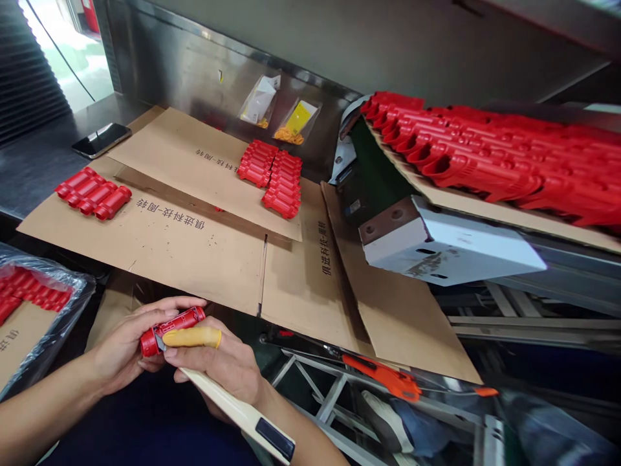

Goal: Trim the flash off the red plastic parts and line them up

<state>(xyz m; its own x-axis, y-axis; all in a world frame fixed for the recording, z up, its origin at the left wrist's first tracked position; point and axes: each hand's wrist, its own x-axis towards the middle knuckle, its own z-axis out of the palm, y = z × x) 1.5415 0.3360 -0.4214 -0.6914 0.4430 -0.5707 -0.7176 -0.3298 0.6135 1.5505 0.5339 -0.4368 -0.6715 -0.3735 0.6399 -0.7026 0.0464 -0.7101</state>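
Note:
My left hand [127, 343] is closed around a red ribbed plastic part [187, 318], holding it over my lap near the cardboard's front edge. My right hand [226, 362] grips a cream-handled knife [237, 411] with a dark inset near its end. A yellow cover [194, 336] sits on one finger of that hand. The short blade touches the red part near its left end. Several similar red parts [93, 193] lie on the cardboard [194, 259] at the left, and two rows of more parts [282, 184] rest on the upper cardboard sheet.
A phone [101, 140] lies at the back left. Plastic bags [298, 123] with yellow pieces stand behind. Red parts [485, 155] fill a raised board at right, above a white metal bracket [451, 249]. A lined bin [82, 294] is at left; an orange tool [383, 375] sits below the table.

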